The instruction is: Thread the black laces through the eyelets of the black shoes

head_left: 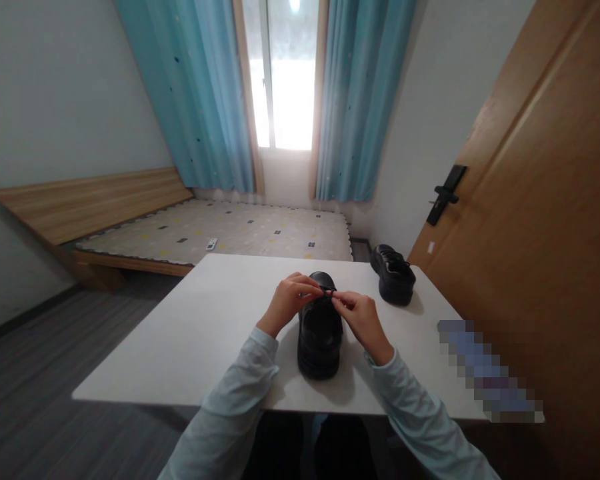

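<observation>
From the head camera, both forearms reach forward from the lower edge, angled inward, in pale blue sleeves (pixel 247 370), wrists raised above the table. The left hand (pixel 290 300) comes in from the left with its back up and fingers stretched toward the right; the right hand (pixel 361 317) mirrors it, its fingers more curled.

Thumb and fingers of each are drawn together in a pinch on the dark lace (pixel 327 291) (the strand is thin, so its exact path is hard to tell). The two sets of fingertips nearly meet, with a little lace between them.

The lace belongs to the nearer black shoe (pixel 320 357), which sits upright on the white table (pixel 195 333), close to its near edge, opening toward the person and toe toward the window (pixel 293 100).

Two shoes are in view: the second shoe (pixel 397 280) stands on the table's far right corner, apart from both hands. There is one blurred-out item (pixel 485 373) along the right edge, one bed (pixel 240 233) with one small white device (pixel 211 244) on it, two blue curtains (pixel 205 100) and one door (pixel 545 200).
</observation>
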Available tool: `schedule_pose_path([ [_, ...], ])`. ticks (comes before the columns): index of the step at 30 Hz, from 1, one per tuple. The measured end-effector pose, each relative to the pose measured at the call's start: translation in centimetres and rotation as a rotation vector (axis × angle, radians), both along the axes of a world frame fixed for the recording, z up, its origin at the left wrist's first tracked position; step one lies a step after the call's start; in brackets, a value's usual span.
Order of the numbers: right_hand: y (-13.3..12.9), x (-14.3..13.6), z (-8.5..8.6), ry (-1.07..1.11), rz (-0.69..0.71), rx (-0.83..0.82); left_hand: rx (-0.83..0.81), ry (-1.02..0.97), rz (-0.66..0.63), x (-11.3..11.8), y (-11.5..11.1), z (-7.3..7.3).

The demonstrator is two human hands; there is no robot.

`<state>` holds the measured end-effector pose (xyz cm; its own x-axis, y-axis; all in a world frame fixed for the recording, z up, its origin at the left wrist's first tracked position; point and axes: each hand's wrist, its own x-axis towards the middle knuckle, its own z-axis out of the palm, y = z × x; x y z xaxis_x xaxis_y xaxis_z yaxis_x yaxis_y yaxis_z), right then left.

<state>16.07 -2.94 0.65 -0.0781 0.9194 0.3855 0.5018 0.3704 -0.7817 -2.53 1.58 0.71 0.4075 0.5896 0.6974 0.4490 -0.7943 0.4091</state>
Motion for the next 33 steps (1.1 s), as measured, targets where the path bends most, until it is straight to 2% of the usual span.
schedule_pose_path([
  [4, -0.7, -0.7, 0.6, -0.204, -0.069, 0.053, -0.117, -0.083, 0.014, 0.3, 0.0, -0.1],
  [11, -2.0, -2.0, 2.0, -0.540, -0.205, 0.049, -0.335, -0.188, -0.018, 0.6, -0.4, 0.2],
  [18, -2.7, -2.7, 2.3, -0.759, -0.283, 0.078, -0.522, -0.262, -0.036, 0.8, -0.4, 0.2],
  [24, -2.7, -2.5, 2.3, -0.842, -0.276, 0.113, -0.651, -0.286, -0.066, 0.8, -0.3, 0.2],
  [33, -2.4, -2.2, 1.8, -0.782, -0.254, 0.180, -0.646, -0.231, -0.116, 0.8, -0.2, 0.3],
])
